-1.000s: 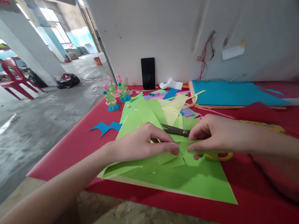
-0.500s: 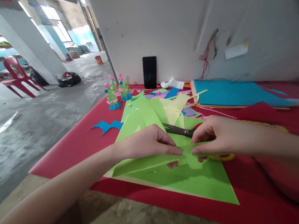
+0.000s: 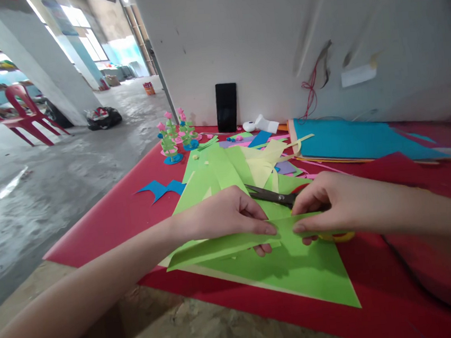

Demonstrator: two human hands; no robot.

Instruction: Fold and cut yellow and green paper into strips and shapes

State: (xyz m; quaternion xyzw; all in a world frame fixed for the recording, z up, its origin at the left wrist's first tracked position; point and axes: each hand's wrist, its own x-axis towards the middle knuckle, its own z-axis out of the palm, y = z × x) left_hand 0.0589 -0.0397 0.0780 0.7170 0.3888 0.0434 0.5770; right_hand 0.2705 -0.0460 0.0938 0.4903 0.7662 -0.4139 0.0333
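A folded strip of green paper (image 3: 217, 248) is pinched between my two hands, thumbs on top and fingers beneath. My left hand (image 3: 240, 218) grips it near the middle, and its free end reaches out to the left. Close by, my right hand (image 3: 320, 205) is closed on the strip's right part. Below lies a larger green paper sheet (image 3: 299, 276) on the red table covering. Just behind the hands rest scissors (image 3: 271, 195) with dark blades; their red and yellow handles are partly hidden by my right hand.
Blue paper scraps (image 3: 163, 190) lie to the left. Several small paper trees (image 3: 171, 142) stand at the back left. A black phone (image 3: 227, 107) leans on the wall. Pale yellow scraps (image 3: 264, 160) and a stack of blue paper sheets (image 3: 350, 138) lie behind.
Both hands have shifted very slightly to the right with the green strip. The strip's left end has dipped a little and looks more tilted. The scissors stay put.
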